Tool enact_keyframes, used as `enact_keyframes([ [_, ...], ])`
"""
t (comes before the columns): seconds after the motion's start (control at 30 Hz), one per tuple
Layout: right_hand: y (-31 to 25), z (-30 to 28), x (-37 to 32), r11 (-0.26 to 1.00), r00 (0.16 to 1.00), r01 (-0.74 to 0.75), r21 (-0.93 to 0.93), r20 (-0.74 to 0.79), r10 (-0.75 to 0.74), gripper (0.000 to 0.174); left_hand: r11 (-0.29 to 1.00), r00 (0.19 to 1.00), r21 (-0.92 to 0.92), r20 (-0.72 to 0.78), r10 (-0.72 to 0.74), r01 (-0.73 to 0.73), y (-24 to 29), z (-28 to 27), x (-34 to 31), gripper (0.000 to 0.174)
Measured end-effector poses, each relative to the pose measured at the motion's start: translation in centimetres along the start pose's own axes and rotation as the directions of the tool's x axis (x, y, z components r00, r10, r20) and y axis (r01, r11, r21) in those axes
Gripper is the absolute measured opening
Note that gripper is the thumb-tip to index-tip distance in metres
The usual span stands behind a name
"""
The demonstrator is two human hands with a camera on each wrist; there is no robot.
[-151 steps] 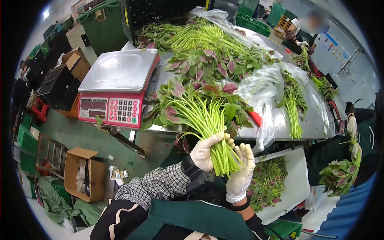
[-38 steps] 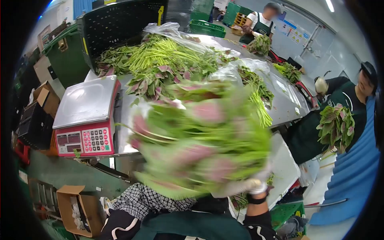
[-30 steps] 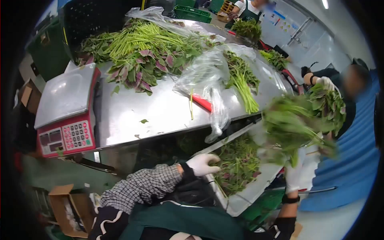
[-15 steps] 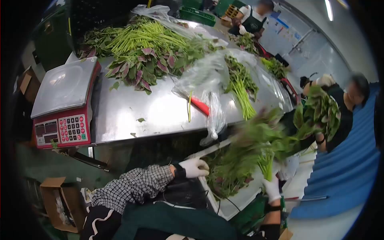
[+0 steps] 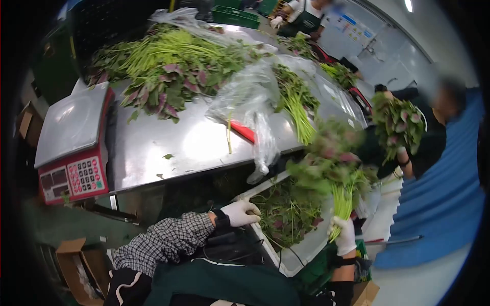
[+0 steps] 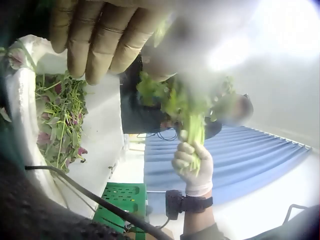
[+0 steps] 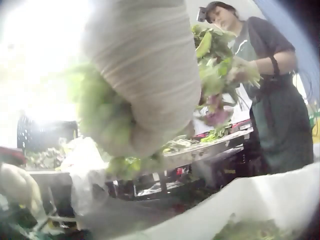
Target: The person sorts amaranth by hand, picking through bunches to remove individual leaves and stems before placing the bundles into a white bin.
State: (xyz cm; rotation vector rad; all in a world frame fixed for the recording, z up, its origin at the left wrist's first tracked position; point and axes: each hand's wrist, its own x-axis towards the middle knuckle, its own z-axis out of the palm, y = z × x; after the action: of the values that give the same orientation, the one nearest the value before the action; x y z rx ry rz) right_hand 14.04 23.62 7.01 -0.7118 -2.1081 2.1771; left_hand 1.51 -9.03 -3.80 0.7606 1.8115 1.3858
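In the head view my right hand point(image 5: 345, 235) grips a bunch of leafy greens point(image 5: 343, 201) by its pale stems, leaves upward and blurred, above the right side of a white bin point(image 5: 306, 253). The left wrist view shows the same right hand point(image 6: 194, 162) curled round the stems. My left hand point(image 5: 242, 213), gloved in white, is at the bin's left rim, holding nothing, fingers loosely bent; its fingers point(image 6: 102, 42) hang relaxed in the left wrist view. Loose greens point(image 5: 286, 217) lie in the bin. In the right wrist view the glove point(image 7: 150, 65) hides most of the bunch.
A metal table point(image 5: 189, 145) carries a red scale point(image 5: 74, 148), a heap of greens point(image 5: 173, 66), plastic bags point(image 5: 250, 97) and a smaller bunch point(image 5: 298, 109). Another person point(image 5: 429, 137) holds greens at the right. A green crate point(image 5: 316, 275) stands beside the bin.
Since about a second ago my right hand has come left and toward me with the bunch, now over the bin's right side. My left hand has shifted slightly left in view. The camera view has shifted a little.
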Motion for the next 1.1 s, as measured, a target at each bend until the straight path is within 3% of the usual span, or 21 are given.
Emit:
enact_keyframes([
  [0.07,0.4,-0.1,-0.2,0.904,0.995,0.072,0.422,0.035,-0.095,0.036,1.000,1.000,-0.012,0.000,-0.009,0.009,0.3,0.0,0.1,0.036],
  [0.13,1.1,0.2,-0.3,0.827,0.988,-0.036,0.561,0.142,-0.053,0.036,0.999,0.999,-0.026,-0.027,-0.021,0.021,0.6,0.2,-0.1,0.034],
  [0.3,3.4,1.1,-0.5,0.680,0.953,-0.096,0.727,0.265,-0.148,0.036,1.000,0.998,-0.005,-0.065,0.027,-0.028,-1.2,0.2,0.5,0.034],
  [0.43,4.1,1.9,-0.6,0.667,0.931,-0.109,0.737,0.311,-0.192,0.036,0.990,0.998,-0.122,-0.015,-0.067,0.065,-1.5,0.3,0.8,0.028],
  [0.67,4.1,3.2,-0.9,0.654,0.938,-0.117,0.747,0.299,-0.173,0.037,0.983,0.996,-0.164,-0.018,-0.083,0.079,-1.6,0.4,0.7,0.028],
  [0.8,4.0,4.6,-1.2,0.861,0.977,0.019,0.508,0.175,-0.125,0.042,0.979,0.998,-0.205,-0.053,-0.028,0.017,-0.5,0.3,0.9,0.028],
  [0.87,3.6,5.6,-1.8,0.881,0.983,0.014,0.473,0.152,-0.098,0.044,0.969,0.989,-0.235,-0.140,0.042,-0.074,1.4,0.4,0.9,0.025],
  [0.93,3.4,6.2,-2.1,0.912,0.984,0.016,0.410,0.155,-0.087,0.044,0.921,0.868,-0.042,-0.354,0.348,-0.387,4.7,0.7,0.6,0.023],
  [1.0,3.4,7.0,-2.6,0.924,0.985,0.014,0.381,0.153,-0.078,0.044,0.789,0.715,0.193,-0.340,0.611,-0.583,7.9,0.3,0.8,0.021],
  [1.1,3.3,8.1,-3.5,0.931,0.984,-0.014,0.364,0.169,-0.052,0.044,0.559,0.517,0.390,-0.217,0.828,-0.732,10.8,0.6,2.6,0.020],
])
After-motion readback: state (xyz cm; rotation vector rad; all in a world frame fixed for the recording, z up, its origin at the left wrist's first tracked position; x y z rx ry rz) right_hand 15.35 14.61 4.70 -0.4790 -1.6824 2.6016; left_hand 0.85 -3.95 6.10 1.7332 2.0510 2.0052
